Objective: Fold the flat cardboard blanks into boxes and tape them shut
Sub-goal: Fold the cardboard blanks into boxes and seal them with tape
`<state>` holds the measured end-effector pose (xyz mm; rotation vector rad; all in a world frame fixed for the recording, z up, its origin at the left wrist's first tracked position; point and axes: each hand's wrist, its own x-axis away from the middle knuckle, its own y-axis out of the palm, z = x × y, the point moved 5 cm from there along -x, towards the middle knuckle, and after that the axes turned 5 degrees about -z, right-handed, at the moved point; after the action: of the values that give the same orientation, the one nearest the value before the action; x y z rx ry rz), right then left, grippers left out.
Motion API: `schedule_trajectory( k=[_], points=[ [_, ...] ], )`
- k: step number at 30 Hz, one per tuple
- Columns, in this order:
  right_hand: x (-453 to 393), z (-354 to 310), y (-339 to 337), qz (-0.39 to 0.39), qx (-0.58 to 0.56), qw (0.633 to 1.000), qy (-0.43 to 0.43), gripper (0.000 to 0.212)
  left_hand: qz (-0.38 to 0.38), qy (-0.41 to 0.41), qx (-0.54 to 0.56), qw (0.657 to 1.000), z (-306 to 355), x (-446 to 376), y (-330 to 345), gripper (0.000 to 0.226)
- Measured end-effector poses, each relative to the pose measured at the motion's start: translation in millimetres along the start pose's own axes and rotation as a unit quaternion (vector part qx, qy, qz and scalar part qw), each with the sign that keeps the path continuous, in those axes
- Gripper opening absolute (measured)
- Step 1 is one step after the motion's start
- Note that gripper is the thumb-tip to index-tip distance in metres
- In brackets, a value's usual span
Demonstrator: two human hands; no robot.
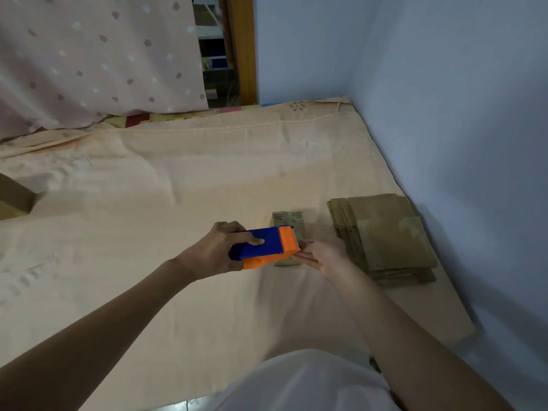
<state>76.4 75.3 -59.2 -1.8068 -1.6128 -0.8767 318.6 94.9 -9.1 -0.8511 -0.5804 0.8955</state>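
Observation:
A blue and orange tape dispenser (264, 243) is gripped by my left hand (218, 250), thumb on its blue side, its orange head over a small folded cardboard box (287, 218) on the bed. My right hand (324, 255) lies just right of the dispenser's head, fingers stretched toward its toothed edge and touching the box's near right side. The box is largely hidden behind the dispenser. A stack of flat cardboard blanks (385, 235) sits to the right of the box, close to the wall.
The work surface is a bed with a peach sheet (178, 179). A blue wall (459, 114) borders it on the right. A spotted curtain (89, 54) hangs at the back left. A cardboard piece (14, 200) pokes in at the left edge.

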Motion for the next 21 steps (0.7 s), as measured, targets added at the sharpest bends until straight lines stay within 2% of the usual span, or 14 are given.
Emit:
schedule_trajectory(
  k=[4, 8, 11, 15, 21],
  points=[
    [-3.9, 8.2, -2.7, 0.012, -0.003, 1.000, 0.002, 0.011, -0.004, -0.009, 0.002, 1.000, 4.4, -1.6, 9.0, 0.057],
    [-7.1, 6.2, -27.6, 0.037, -0.018, 0.999, -0.003, 0.003, 0.000, -0.024, 0.003, 1.000, -7.6, 8.7, 6.6, 0.055],
    [-14.7, 10.4, -48.7, 0.037, -0.014, 0.999, -0.018, 0.014, -0.002, -0.040, -0.002, 0.999, -25.9, 24.2, -3.1, 0.054],
    [-16.1, 11.7, -45.9, 0.033, -0.013, 0.998, -0.053, 0.016, -0.021, -0.041, -0.017, 0.999, -27.5, 25.7, 9.8, 0.059],
    [-29.2, 22.1, -56.1, 0.067, 0.080, 0.994, -0.038, 0.020, -0.032, -0.074, 0.020, 0.997, -36.3, 28.2, 24.2, 0.060]
  ],
)
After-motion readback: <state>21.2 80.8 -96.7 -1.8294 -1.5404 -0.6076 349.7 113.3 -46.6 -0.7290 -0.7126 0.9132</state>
